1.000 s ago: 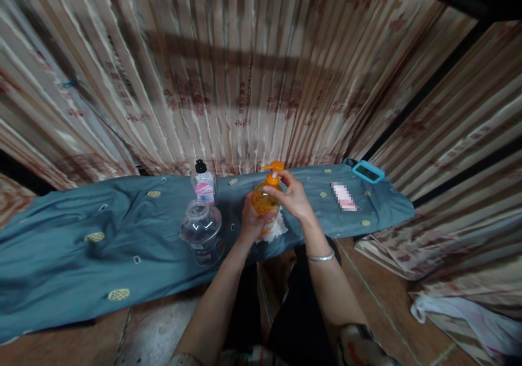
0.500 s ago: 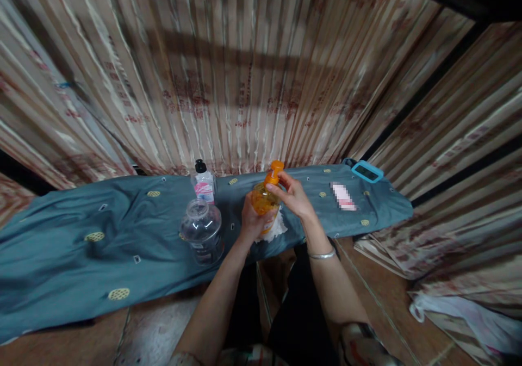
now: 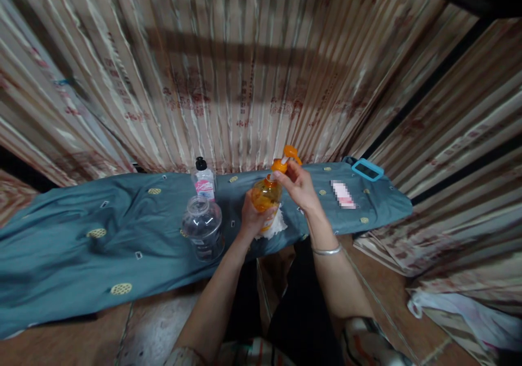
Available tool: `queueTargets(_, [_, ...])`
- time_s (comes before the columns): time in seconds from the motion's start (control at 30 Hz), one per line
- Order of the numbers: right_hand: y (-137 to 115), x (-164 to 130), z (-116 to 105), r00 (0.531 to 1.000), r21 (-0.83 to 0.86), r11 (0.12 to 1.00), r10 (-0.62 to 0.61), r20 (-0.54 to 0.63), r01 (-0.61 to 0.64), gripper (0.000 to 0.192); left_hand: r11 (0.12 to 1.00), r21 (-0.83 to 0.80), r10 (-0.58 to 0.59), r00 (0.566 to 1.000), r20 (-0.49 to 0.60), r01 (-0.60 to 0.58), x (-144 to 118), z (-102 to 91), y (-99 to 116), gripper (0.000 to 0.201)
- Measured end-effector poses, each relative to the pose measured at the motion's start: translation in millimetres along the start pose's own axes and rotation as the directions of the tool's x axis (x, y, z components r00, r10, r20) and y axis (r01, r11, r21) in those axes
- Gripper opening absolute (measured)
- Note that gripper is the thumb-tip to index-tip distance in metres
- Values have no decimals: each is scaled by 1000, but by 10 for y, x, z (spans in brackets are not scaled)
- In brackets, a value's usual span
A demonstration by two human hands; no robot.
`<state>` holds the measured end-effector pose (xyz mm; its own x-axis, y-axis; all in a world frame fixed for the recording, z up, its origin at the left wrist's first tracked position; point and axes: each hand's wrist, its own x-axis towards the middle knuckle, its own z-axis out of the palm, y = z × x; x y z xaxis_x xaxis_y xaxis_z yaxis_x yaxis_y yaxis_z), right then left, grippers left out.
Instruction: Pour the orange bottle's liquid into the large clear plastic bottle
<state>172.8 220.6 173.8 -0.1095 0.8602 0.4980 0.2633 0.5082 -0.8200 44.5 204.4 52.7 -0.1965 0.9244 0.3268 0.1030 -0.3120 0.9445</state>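
Above the blue cloth, the orange bottle stands upright, pump tilted rightward.

Person, two bare forearms. Left hand: no ring or band visible. Right hand: thin silver bangle at the wrist. Short patterned sleeves, red, white and dark print, at both elbows. Dark trousers below.
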Motion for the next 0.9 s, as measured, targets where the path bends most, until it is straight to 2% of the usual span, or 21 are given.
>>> queueTargets(0.17, [-216,171,-135,998,132,989,-66,1,65,37,1000,6,-3,1000,-2,3,13,-1,3,66])
queueTargets(0.43, [-661,417,-282,996,196,977,-93,10,89,47,1000,15,-19,1000,-23,19,13,-20,77,64])
queueTargets(0.73, [-909,519,-402,991,197,972,-130,16,124,42,1000,-7,20,999,-44,-20,9,-26,72,62])
queueTargets(0.9, [-976,564,-459,991,214,968,-135,-1,132,37,999,-4,-37,999,-27,37,2,-34,93,64])
